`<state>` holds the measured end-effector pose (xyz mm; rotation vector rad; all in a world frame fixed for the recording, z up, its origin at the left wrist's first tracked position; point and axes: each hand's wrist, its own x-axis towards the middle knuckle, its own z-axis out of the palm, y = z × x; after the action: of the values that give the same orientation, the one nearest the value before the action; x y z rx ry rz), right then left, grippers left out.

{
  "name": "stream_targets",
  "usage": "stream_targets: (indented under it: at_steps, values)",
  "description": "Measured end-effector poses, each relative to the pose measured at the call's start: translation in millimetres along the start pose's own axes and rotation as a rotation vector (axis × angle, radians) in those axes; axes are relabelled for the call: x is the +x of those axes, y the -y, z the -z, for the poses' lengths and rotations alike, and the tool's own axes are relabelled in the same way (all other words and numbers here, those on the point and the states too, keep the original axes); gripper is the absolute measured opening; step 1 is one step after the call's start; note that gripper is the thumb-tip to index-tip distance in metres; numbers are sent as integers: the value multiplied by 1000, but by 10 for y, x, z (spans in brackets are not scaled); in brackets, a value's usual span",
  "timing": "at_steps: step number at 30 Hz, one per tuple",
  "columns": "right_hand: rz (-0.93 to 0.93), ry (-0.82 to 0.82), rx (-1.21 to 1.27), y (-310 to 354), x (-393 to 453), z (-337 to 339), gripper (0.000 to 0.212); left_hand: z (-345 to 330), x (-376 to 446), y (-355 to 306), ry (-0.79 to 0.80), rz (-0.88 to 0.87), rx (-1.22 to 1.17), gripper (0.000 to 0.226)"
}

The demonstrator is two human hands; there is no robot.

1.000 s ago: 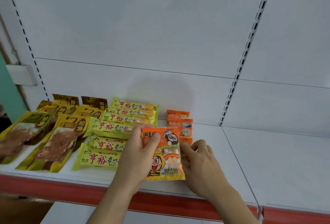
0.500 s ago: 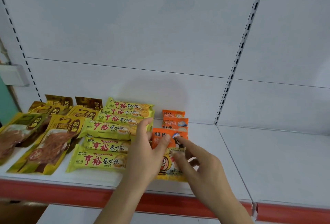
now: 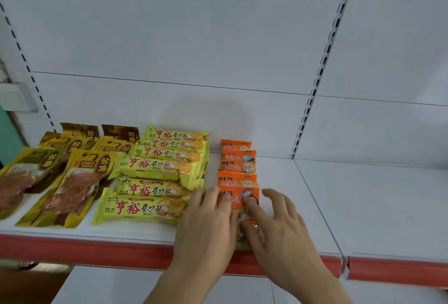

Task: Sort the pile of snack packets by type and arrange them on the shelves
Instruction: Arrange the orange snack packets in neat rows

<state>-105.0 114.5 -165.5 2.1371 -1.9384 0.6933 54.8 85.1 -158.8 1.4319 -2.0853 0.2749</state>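
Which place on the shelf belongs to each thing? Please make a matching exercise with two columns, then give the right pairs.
Things:
1. brown packets
2. yellow packets
3. orange packets
4. hands: left hand, right hand

Places:
A. middle of the filled shelf section, stacked in a column
B. at the front edge, pressing flat on the nearest orange packet
C. far left, overlapping one another
D. a narrow column right of the yellow ones

Pairs: 1-C, 2-A, 3-D, 4-B
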Motion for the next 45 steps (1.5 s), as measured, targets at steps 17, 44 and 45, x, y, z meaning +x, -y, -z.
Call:
stream_targets:
  at_steps: [17,44,45]
  values:
    - [-146,-53,-158,-487,-301,555,59,-44,214,-456,-93,-58,-155,50]
    - [-642,-37,-190,-4783,-1912,2426,64,-1341,718,-5608,22,-398,-328,55]
    - [-642,-51,-204,-4956,-1891,2433,62,-1423,795,-5764,33,-402,-344,58]
